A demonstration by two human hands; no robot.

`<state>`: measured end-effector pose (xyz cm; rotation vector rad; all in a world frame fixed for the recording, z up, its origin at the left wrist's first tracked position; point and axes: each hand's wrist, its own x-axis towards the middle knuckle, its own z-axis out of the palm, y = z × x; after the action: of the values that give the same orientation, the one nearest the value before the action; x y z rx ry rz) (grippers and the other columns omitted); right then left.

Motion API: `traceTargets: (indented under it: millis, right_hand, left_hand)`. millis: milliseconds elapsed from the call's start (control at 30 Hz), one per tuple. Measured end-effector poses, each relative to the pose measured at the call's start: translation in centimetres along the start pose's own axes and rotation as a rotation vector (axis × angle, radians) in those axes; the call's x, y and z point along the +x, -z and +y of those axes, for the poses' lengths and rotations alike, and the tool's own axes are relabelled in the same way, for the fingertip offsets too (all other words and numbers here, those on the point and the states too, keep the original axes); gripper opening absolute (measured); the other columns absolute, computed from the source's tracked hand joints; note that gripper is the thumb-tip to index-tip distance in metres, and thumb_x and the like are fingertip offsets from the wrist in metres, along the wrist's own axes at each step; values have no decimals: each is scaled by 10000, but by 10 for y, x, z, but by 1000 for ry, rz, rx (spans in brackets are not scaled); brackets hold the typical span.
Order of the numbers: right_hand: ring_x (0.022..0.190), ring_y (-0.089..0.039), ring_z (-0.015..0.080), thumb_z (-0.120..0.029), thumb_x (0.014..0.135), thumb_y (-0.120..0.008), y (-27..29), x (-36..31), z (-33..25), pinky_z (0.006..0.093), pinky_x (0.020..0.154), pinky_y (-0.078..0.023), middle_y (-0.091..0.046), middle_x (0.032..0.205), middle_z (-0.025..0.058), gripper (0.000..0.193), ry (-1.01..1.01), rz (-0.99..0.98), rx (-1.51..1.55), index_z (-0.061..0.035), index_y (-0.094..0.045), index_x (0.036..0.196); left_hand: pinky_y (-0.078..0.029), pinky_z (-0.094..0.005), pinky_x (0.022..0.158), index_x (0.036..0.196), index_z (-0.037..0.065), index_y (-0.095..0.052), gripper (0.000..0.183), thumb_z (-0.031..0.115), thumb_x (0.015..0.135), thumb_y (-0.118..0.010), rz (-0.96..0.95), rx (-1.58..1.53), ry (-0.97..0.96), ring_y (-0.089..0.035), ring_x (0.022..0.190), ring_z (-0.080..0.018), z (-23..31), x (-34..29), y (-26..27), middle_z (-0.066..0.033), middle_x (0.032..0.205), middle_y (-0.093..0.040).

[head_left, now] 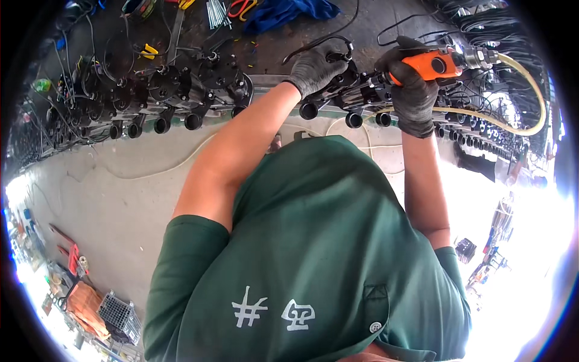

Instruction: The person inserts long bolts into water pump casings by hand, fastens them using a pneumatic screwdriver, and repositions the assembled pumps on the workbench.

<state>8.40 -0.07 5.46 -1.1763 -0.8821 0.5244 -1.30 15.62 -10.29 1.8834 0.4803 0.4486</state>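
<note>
My left hand [315,71], in a dark grey glove, is closed at the upper end of a black pump-like unit [345,78]; its fingertips are partly hidden there. A black cable [319,42] loops up from that spot. To the right, my right hand [416,99], gloved alike, wraps round an orange air tool [427,65] lying roughly level. The tool's left end points toward the black units beside my left hand; its tip is hard to make out. From a metal fitting [479,58] at its right end, a pale yellow air hose [538,90] curves down and back left.
Similar black units [163,87] with round open ports line the bench edge on both sides. Farther back lie a blue cloth [289,13], long screws [217,13], red-handled pliers [240,7] and a yellow-handled tool [149,52]. A wire basket [117,314] stands lower left; hose crosses the floor.
</note>
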Motion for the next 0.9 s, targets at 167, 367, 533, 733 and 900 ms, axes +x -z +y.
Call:
traceTargets:
  millis: [167,367,533,733,900]
  right_hand:
    - [829,-701,216,-77,831,-725,6,4,6,340,784,-570,-711,895,124,428,19,-38,-15,38,-607,1226]
    - [826,-703,214,-57,832,-715,9,3,4,335,784,-572,-716,899,124,412,46,-21,-109,41,-608,1218]
    - [828,-700,233,-82,822,-701,6,4,2,346,805,-561,-720,910,145,428,56,-68,-86,45,-615,1221]
    - [850,-718,218,67,810,-683,4,14,-10,340,808,-594,-711,898,109,270,164,-91,-357,2,-658,1071]
    - [855,-709,242,19,792,-687,-6,45,-42,365,806,-576,-706,914,134,306,157,-111,-99,-53,-662,1089]
  left_hand:
    - [-529,-416,967,1221,80,-689,518,452,862,-716,56,85,13,-708,1075,-327,-2,-1,-1,-184,1112,-746]
    - [-530,-425,964,1213,74,-693,522,446,850,-743,26,42,50,-707,1081,-323,3,-3,2,-179,1123,-744]
    - [-531,-417,976,1215,68,-689,535,451,846,-748,41,113,34,-709,1073,-320,-2,-1,1,-177,1114,-745]
    - [-533,-413,980,1209,65,-693,555,467,835,-772,31,-4,33,-711,1064,-315,-8,1,-1,-178,1113,-746]
    - [-541,-375,954,1212,41,-690,563,405,809,-839,11,-324,52,-718,1026,-257,-25,-10,-3,-151,1095,-754]
